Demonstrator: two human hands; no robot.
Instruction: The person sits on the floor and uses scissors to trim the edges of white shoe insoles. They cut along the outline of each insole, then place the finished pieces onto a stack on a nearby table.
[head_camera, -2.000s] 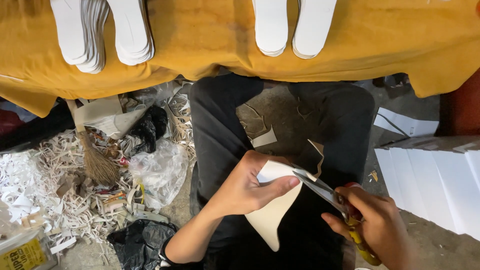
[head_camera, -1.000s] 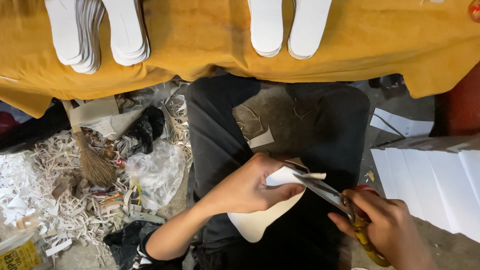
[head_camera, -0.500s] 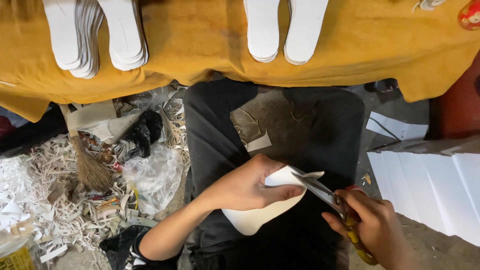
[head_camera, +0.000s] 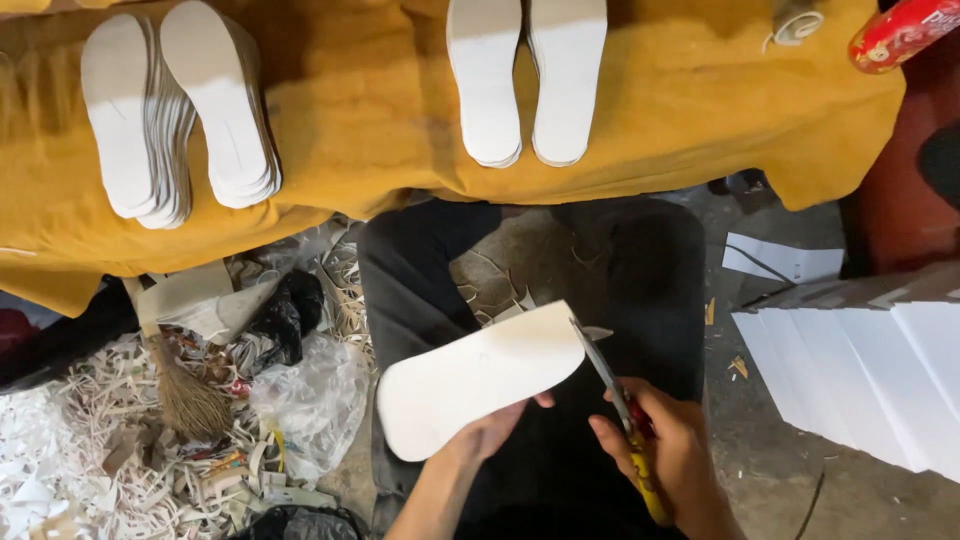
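We find a white insole-shaped foam cutout (head_camera: 478, 380) held flat over the lap, above black trousers. The left hand (head_camera: 490, 428) supports it from beneath, fingers curled against its underside. The right hand (head_camera: 665, 448) is closed around yellow-handled steel scissors (head_camera: 618, 408), blades meeting the cutout's right edge. Beyond, stacked white insoles (head_camera: 175, 115) rest on a mustard-yellow cloth (head_camera: 680, 100); white paper trimmings (head_camera: 70, 440) lie to the left.
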